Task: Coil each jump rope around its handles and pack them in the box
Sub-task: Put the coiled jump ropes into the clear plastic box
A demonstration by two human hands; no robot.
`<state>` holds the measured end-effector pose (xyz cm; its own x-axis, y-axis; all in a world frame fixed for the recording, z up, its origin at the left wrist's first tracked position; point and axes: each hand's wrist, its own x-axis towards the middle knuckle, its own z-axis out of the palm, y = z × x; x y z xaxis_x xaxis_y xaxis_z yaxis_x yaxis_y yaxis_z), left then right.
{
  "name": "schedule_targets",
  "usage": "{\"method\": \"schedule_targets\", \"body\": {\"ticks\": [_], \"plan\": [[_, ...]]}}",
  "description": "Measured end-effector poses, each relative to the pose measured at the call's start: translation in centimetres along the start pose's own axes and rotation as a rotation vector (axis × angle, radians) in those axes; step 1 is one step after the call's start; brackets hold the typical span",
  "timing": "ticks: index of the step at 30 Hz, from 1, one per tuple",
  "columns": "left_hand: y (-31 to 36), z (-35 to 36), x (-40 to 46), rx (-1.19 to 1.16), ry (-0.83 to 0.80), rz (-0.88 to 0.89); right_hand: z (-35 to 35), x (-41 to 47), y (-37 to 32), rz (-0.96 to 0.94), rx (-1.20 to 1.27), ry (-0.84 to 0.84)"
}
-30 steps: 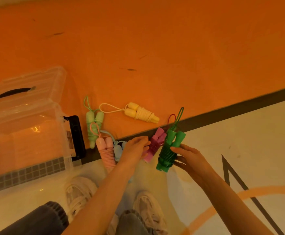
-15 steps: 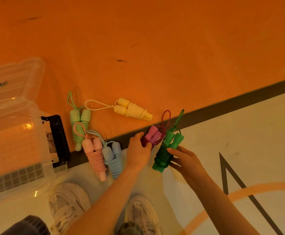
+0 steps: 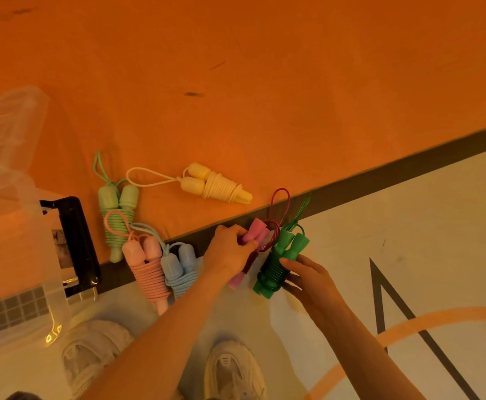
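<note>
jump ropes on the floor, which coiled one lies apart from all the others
The pale yellow coiled jump rope: it lies alone on the orange floor, touching no other rope, while the rest sit bunched side by side or in hands.

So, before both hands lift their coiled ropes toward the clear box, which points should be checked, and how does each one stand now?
1. Left hand grips the magenta coiled jump rope: ok.
2. Right hand holds the dark green coiled jump rope: ok.
3. Green coils tight around the handles: ok.
4. Magenta coils secure: cannot tell, the hand covers them.
5. Clear plastic storage box open: ok.
6. Room inside the box: cannot tell.
</note>
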<state>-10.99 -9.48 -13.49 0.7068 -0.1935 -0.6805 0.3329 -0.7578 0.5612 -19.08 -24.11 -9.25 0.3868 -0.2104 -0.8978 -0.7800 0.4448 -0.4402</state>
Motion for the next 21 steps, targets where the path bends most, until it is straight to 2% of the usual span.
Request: {"method": "schedule_targets", "body": {"ticks": [7,13,21], "plan": [[0.3,-1.9,-0.9,-0.084,-0.082,0.025,-0.4,-1.4,-0.6,-0.07,-0.003,-0.046],[1.5,-6.5,-3.2,-0.108,-0.118,0.114,1.7,-4.2,-2.0,-0.146,-0.031,-0.134],[3.4,-15.5,-9.0,-0.113,-0.001,0.168,6.2,-10.0,-5.4,-0.263,-0.094,-0.309]]}}
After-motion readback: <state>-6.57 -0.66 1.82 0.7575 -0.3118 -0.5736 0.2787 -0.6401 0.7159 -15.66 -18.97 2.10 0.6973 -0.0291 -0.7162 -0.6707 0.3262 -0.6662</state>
